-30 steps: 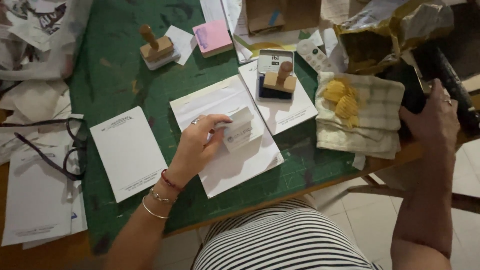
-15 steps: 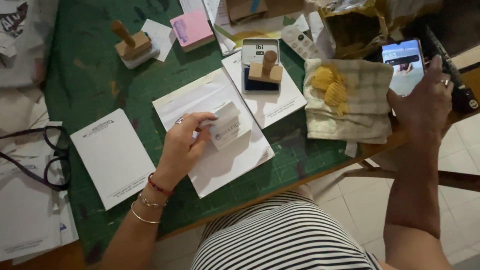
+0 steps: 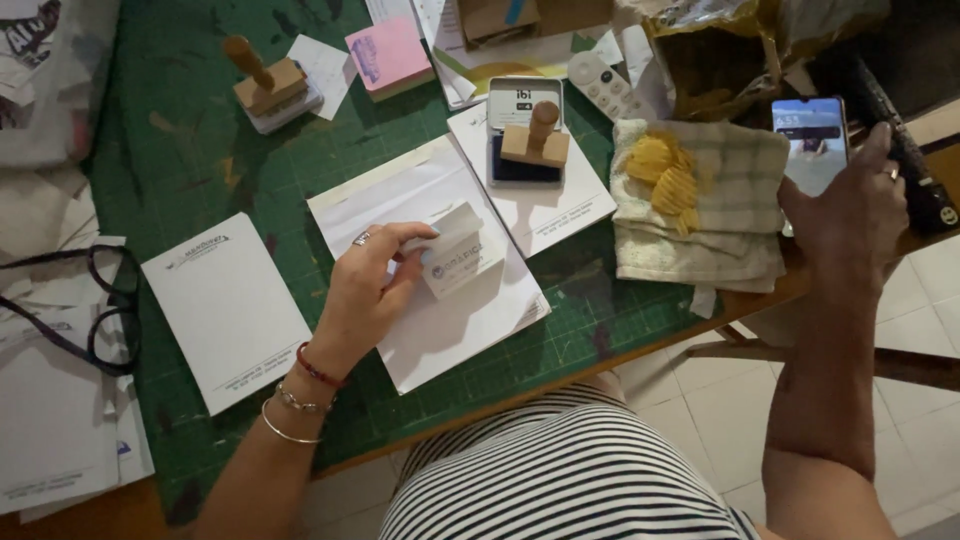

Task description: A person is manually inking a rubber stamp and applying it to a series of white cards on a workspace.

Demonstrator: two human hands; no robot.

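Observation:
My left hand [image 3: 370, 290] pinches a small white stamped card [image 3: 462, 255] above a stack of white paper sheets [image 3: 440, 320] on the green cutting mat [image 3: 200, 170]. My right hand [image 3: 850, 215] holds a smartphone [image 3: 810, 140] with a lit screen past the table's right edge. A wooden stamp [image 3: 535, 140] rests on a dark ink pad [image 3: 522, 170] just beyond the sheets.
A second wooden stamp [image 3: 262, 82] and pink sticky notes [image 3: 388, 55] lie at the back. A folded cloth [image 3: 700, 215] carries yellow crisps [image 3: 665, 175]. A white notepad [image 3: 225, 305], glasses [image 3: 105, 310], a white remote [image 3: 605, 85] and paper piles surround the mat.
My right hand has turned the phone so its lit screen faces me and brought it nearer. My left hand has stayed on the small card, which is now lifted slightly.

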